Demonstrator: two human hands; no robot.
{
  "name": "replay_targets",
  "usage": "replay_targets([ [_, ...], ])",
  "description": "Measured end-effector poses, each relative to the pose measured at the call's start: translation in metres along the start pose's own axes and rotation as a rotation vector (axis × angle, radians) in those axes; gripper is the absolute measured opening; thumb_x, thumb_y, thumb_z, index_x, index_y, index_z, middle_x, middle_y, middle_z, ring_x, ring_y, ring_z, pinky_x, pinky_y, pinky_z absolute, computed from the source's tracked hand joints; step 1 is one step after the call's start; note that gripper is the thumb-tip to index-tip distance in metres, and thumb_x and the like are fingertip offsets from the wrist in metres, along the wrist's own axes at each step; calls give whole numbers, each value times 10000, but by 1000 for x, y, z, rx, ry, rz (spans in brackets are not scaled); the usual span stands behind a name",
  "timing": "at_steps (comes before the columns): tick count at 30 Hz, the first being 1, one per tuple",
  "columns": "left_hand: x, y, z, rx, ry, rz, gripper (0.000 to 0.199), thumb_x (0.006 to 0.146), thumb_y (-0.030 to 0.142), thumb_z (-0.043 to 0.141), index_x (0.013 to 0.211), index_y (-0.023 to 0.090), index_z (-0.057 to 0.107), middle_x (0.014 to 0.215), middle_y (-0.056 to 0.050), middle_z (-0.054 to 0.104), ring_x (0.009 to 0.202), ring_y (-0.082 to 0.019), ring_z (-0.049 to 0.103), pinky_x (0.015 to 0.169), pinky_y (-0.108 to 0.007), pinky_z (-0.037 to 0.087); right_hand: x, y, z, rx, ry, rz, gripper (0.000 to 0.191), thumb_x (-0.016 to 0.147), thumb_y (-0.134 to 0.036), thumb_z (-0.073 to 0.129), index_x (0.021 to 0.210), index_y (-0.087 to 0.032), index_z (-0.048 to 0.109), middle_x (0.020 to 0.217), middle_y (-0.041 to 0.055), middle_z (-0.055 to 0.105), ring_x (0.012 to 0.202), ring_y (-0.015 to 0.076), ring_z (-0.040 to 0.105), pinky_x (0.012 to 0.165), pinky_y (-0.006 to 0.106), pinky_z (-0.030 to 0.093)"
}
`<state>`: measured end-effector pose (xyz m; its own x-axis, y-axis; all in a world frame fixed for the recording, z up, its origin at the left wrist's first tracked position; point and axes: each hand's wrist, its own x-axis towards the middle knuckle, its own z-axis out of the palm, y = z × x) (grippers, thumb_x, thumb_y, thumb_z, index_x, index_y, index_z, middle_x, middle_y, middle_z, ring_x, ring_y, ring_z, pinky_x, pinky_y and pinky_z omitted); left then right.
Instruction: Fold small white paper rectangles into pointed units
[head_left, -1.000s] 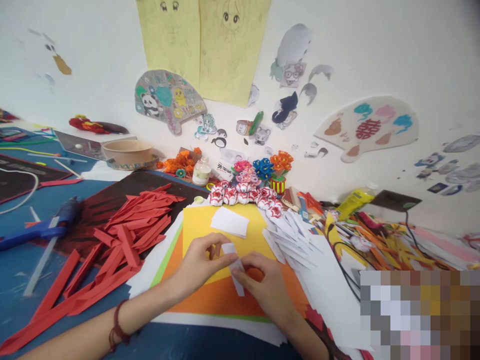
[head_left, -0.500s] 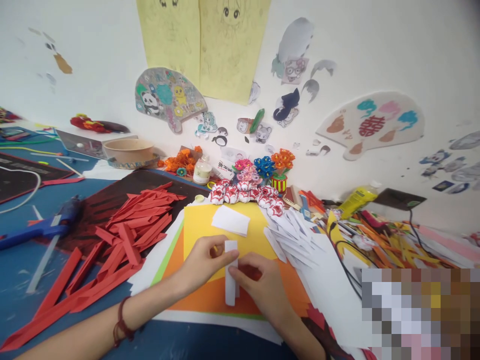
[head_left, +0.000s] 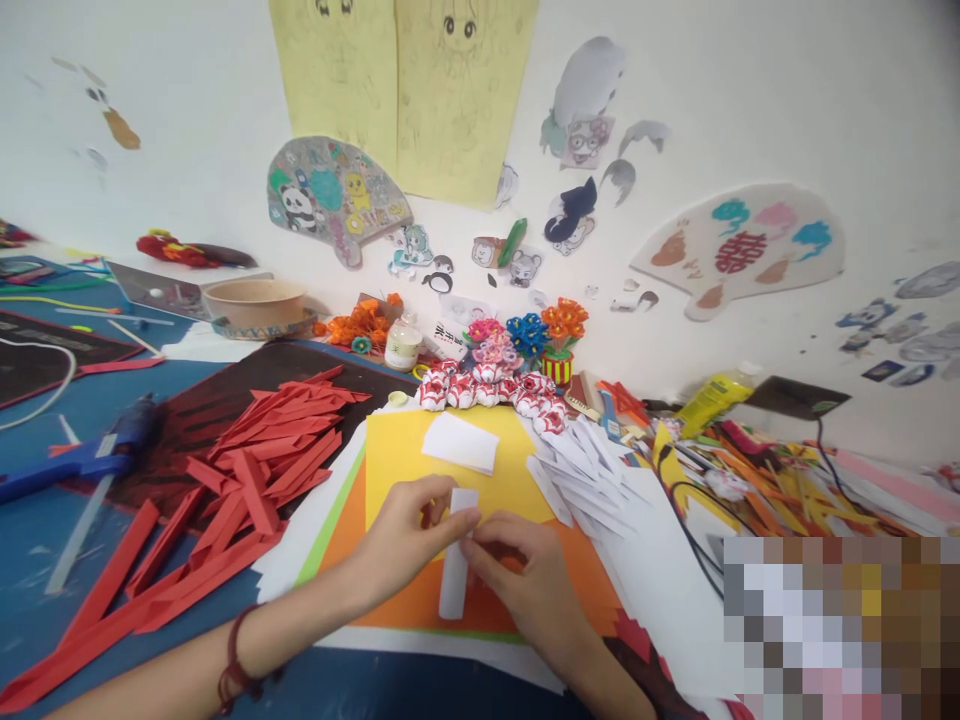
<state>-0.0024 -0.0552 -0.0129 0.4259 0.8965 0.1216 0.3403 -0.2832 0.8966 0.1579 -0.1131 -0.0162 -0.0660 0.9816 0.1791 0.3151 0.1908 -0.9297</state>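
A narrow folded white paper strip [head_left: 453, 585] stands nearly upright between my hands, over orange paper [head_left: 390, 590]. My left hand [head_left: 424, 525] pinches its upper part, thumb across the front. From the right, my right hand [head_left: 517, 560] closes thumb and fingers on the strip's edge; its other fingertips are partly hidden. Just beyond them, a small stack of white paper pieces [head_left: 460, 444] lies on a yellow sheet [head_left: 390, 450]. To the right rests a pile of folded white strips [head_left: 589, 475].
Red folded strips [head_left: 277, 440] heap up on the left, near a blue glue gun [head_left: 97, 455]. Red-and-white paper balls [head_left: 487, 385], paper flowers [head_left: 527, 335] and a glue bottle [head_left: 403, 342] line the wall. A yellow bottle [head_left: 716, 400] and a black cable [head_left: 679, 520] lie at right.
The strip's lower end has swung a little to the left, so it now tilts. Both hands keep their grip and have dropped slightly.
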Motion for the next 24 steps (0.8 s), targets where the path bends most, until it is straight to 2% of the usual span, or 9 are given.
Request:
replay_targets([
  [24, 0, 1, -1, -34, -8, 3, 474, 814, 466, 612, 561, 184, 327, 542, 71, 286, 540, -91, 285, 510, -226, 219, 0, -1, -2, -3, -10, -37, 269, 868, -335, 633, 634, -203, 656, 620, -1, 621, 593, 141, 578, 601, 252, 458],
])
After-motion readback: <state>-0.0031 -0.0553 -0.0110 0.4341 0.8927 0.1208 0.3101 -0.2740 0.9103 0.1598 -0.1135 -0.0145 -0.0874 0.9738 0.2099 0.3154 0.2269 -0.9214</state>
